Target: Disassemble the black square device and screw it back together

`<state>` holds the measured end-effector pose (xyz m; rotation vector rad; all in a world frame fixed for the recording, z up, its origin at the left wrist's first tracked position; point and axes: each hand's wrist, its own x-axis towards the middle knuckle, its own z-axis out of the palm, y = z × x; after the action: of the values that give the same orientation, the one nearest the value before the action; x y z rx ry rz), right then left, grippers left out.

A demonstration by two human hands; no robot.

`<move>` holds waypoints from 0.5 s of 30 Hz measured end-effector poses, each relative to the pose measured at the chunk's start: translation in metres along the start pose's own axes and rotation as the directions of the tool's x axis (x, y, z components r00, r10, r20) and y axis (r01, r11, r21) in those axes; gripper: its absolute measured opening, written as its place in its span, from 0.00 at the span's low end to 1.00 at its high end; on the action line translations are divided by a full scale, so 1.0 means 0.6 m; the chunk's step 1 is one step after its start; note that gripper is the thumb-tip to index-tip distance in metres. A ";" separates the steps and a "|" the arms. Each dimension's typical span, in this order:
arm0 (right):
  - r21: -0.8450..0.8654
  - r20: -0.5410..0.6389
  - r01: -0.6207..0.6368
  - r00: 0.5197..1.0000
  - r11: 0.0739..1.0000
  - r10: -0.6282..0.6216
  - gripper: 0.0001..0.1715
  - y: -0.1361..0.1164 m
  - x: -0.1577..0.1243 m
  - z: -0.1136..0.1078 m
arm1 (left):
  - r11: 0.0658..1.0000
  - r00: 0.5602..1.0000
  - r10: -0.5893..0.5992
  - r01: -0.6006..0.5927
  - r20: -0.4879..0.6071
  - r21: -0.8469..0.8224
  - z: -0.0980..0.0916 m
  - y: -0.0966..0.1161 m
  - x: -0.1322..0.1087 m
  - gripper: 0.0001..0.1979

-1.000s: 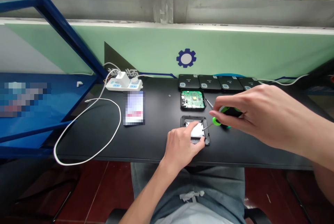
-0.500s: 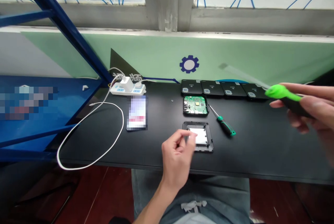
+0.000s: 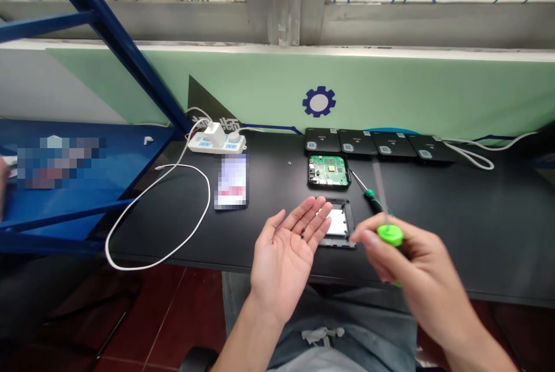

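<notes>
The left hand lies open with the palm up. Its fingers are flat and a bit apart. A few tiny dark screws sit near the bottom of those fingers, but it is hard to count them. The right hand is close by, with its fingers clamped on a screwdriver. The screwdriver has a green end, and its thin shaft is a blur.

Just past the left hand is a black frame with a white plate inside. Past that is a green board in a black case. A second screwdriver lies on the tabletop beside them.

The screws could go wrong first. If the left hand tips or shakes, they could roll off the palm. Dark screws on a black tabletop would be hard to find. If the right hand bumps the left, that could spill them too.
</notes>
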<state>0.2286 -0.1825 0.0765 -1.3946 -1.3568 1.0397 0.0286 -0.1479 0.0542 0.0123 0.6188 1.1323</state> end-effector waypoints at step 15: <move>-0.729 0.131 0.445 0.836 0.520 -0.532 0.15 0.026 -0.019 0.144 | 0.966 0.978 0.103 -0.141 0.179 0.216 -0.032 -0.004 -0.030 0.32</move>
<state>0.1482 -0.1896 0.0403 -1.4255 -2.0579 -0.0304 0.0163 -0.1699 0.0455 0.3440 0.6016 1.1605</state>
